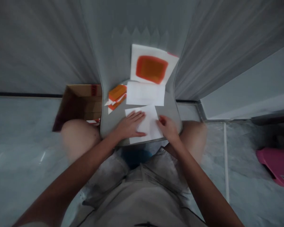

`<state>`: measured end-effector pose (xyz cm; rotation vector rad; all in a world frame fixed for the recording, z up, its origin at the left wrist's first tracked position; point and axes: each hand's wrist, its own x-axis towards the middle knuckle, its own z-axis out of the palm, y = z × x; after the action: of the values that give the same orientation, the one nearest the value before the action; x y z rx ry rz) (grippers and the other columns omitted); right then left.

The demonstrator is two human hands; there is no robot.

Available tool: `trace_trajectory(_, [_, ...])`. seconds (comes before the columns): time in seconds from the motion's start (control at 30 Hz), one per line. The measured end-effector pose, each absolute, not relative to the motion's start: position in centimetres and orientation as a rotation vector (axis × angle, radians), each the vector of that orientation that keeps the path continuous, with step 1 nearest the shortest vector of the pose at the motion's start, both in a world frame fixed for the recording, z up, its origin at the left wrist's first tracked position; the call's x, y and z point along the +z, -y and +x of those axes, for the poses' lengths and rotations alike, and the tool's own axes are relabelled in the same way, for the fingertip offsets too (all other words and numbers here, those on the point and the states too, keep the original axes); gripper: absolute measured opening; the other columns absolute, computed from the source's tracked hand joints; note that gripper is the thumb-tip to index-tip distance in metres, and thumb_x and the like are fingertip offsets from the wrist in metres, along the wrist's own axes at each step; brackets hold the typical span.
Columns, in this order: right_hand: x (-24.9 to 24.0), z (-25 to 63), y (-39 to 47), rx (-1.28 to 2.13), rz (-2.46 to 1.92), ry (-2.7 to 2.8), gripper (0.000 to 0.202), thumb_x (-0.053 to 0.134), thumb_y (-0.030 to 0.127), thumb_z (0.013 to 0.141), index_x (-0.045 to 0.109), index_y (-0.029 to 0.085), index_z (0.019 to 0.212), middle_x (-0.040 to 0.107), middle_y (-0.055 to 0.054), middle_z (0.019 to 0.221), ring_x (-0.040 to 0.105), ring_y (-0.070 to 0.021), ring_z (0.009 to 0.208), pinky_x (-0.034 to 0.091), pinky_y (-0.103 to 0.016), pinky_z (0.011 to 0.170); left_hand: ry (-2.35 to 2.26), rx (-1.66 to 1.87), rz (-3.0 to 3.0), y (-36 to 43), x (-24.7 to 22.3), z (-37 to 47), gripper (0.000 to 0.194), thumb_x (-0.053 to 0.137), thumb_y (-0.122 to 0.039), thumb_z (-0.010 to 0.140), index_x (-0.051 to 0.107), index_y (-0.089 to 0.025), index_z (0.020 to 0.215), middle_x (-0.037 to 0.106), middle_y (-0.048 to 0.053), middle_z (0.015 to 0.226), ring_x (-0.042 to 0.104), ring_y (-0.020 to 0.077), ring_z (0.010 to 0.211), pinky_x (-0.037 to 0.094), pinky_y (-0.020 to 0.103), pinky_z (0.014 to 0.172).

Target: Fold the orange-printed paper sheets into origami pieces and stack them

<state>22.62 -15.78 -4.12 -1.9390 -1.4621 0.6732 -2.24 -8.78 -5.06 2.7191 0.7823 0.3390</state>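
Observation:
A white sheet of paper point(151, 121) lies at the front of the grey chair seat, slightly turned. My left hand point(132, 124) rests flat on its left part, fingers stretched out and thumb apart. At the sheet's right edge, my right hand point(167, 126) is closed with curled fingers; thumb and forefinger seem to pinch the edge, though blur hides the exact contact. Just beyond lies another white sheet point(145, 94). Behind it, a white sheet with an orange-red rounded patch point(151, 68) leans up against the chair back. Orange-and-white folded pieces point(117, 94) are stacked at the left.
The chair point(113, 126) stands between my knees, its tall back point(137, 19) against grey curtains point(44, 44). An open cardboard box point(85, 91) sits on the floor to the left. A pink plastic object point(278, 164) lies at the far right on the tiled floor point(21, 145).

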Motion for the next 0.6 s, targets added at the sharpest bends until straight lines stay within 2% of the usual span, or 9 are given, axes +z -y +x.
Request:
trace_trajectory(0.17, [-3.2, 20.9, 13.9, 0.865, -1.902, 1.295, 0.038, 0.068, 0.037, 0.084, 0.075, 0.016, 0.115, 0.079, -0.010, 0.092, 0.071, -0.0252, 0.079, 0.058, -0.040, 0.079, -0.815, 0.415, 2.683, 8.8, -5.1, -2.2, 0.074, 0.047, -0.061, 0.103, 0.037, -0.017, 0.161, 0.045, 0.014, 0.165, 0.037, 0.0258, 0.156, 0.023, 0.047, 0.133])
trace_trajectory(0.27, [-2.5, 20.4, 13.7, 0.826, -1.823, 1.284, 0.040, 0.068, 0.042, 0.086, 0.076, 0.016, 0.114, 0.079, -0.010, 0.091, 0.071, -0.0253, 0.079, 0.058, -0.040, 0.079, -0.838, 0.447, 2.674, 8.8, -5.3, -2.1, 0.070, 0.048, -0.055, 0.103, 0.036, -0.017, 0.161, 0.045, 0.013, 0.165, 0.038, 0.0256, 0.156, 0.024, 0.047, 0.132])
trace_trajectory(0.33, [-1.9, 20.3, 13.9, 0.868, -1.730, 1.325, 0.043, 0.061, 0.052, 0.093, 0.077, 0.018, 0.114, 0.080, -0.010, 0.102, 0.073, -0.0276, 0.090, 0.059, -0.042, 0.086, -0.931, 0.472, 2.658, 8.9, -5.3, -2.0, 0.075, 0.054, -0.057, 0.099, 0.037, -0.017, 0.160, 0.045, 0.014, 0.165, 0.038, 0.0285, 0.156, 0.024, 0.049, 0.132])
trace_trajectory(0.43, [-1.0, 20.2, 14.5, 0.992, -1.583, 1.403, 0.061, 0.039, 0.067, 0.103, 0.077, 0.023, 0.123, 0.077, -0.009, 0.124, 0.071, -0.0289, 0.115, 0.055, -0.046, 0.104, -1.105, 0.529, 2.605, 9.1, -5.2, -1.8, 0.086, 0.066, -0.063, 0.090, 0.043, -0.014, 0.157, 0.047, 0.017, 0.162, 0.039, 0.0342, 0.153, 0.026, 0.050, 0.130])
trace_trajectory(0.6, [-1.2, 19.6, 15.1, 1.151, -1.437, 1.543, 0.073, 0.025, 0.074, 0.104, 0.073, 0.027, 0.133, 0.064, -0.004, 0.150, 0.055, -0.0245, 0.144, 0.037, -0.049, 0.126, -1.129, 0.544, 2.538, 8.9, -5.0, -1.6, 0.083, 0.069, -0.062, 0.088, 0.047, -0.014, 0.152, 0.051, 0.017, 0.159, 0.042, 0.0343, 0.151, 0.027, 0.049, 0.130])
